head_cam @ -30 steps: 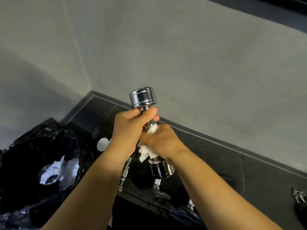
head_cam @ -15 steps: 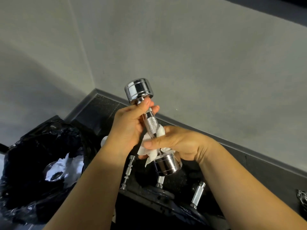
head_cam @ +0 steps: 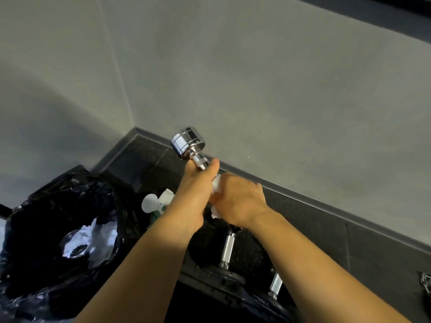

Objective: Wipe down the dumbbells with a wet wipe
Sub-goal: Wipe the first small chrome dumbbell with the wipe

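Note:
A chrome dumbbell (head_cam: pixel 189 142) is held up in front of the grey wall, its upper head tilted to the left and its knurled handle running down into my hands. My left hand (head_cam: pixel 194 192) grips the handle just under that head, thumb up along the bar. My right hand (head_cam: pixel 238 199) is wrapped round the lower handle with a white wet wipe (head_cam: pixel 216 184) bunched between palm and metal. The lower head of the dumbbell is hidden behind my hands.
A bin lined with a black bag (head_cam: pixel 58 231) holding white waste stands at the left. Below my arms, black dumbbells with chrome handles (head_cam: pixel 228 248) lie on a rack. A white and green wipe pack (head_cam: pixel 158 203) sits by the bin. The grey wall (head_cam: pixel 256 78) is close ahead.
The dumbbell has tipped further over to the left. My right hand has turned over and closed round the lower handle with the wipe, hiding the lower head that showed before.

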### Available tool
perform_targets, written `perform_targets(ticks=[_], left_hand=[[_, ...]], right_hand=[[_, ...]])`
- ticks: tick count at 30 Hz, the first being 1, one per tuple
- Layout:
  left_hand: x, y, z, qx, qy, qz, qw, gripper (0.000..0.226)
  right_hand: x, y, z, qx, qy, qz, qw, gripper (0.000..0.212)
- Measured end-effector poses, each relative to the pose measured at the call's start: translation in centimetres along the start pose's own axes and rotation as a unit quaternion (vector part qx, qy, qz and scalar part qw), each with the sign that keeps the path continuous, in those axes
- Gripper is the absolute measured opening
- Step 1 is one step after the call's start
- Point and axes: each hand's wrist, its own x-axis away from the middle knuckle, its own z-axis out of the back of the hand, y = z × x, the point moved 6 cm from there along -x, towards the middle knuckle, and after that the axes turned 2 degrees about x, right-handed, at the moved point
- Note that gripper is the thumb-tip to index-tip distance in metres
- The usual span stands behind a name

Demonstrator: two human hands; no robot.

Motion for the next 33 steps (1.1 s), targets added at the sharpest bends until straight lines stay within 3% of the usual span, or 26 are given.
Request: perform_targets(ticks=[3, 5, 10, 13, 15, 19, 23, 27, 31, 33], left_hand=[[-0.7, -1.0, 0.0, 0.014, 0.016, 0.030, 0.999, 0.032], [-1.1, -1.4, 0.3, 0.058, 0.042, 0.036, 0.997, 0.033], [-1.4, -1.8, 0.2, 0.107, 0.038, 0.054, 0.992, 0.022], [-1.0, -0.8, -0.2, 0.176, 0.021, 0.044, 0.983, 0.024], [-0.8, -0.3, -0.3, 0.236, 0.017, 0.044, 0.971, 0.029], [-0.7, 0.1, -0.1, 0.311, 0.044, 0.044, 0.948, 0.036], [-1.2, 0.0, 0.5, 0.369, 0.080, 0.048, 0.925, 0.038], [-1.1, 0.2, 0.9, 0.424, 0.078, 0.042, 0.901, 0.038], [-0.5, 0.0, 1.1, 0.451, 0.072, 0.058, 0.888, 0.020], [0.2, 0.2, 0.9, 0.454, 0.054, 0.067, 0.887, 0.020]], right_hand=[[0.2, -0.5, 0.4, 0.078, -0.015, 0.020, 0.997, 0.018], [0.1, -0.6, 0.2, 0.062, -0.066, 0.047, 0.995, 0.016], [0.2, 0.5, 0.7, -0.106, -0.153, 0.061, 0.981, 0.042], [0.4, 2.3, 2.2, -0.284, -0.116, -0.020, 0.952, 0.036], [0.5, 3.6, 3.6, -0.339, -0.053, -0.073, 0.937, 0.035], [1.7, 5.9, 6.8, -0.324, 0.162, -0.074, 0.929, 0.034], [4.4, 3.6, 4.1, -0.130, 0.326, 0.029, 0.936, 0.037], [4.5, 1.1, -1.7, 0.017, 0.223, 0.100, 0.969, 0.073], [4.5, 1.1, -1.3, 0.035, 0.187, 0.150, 0.970, 0.088], [5.1, 0.7, -0.7, -0.019, 0.157, 0.182, 0.971, 0.094]])
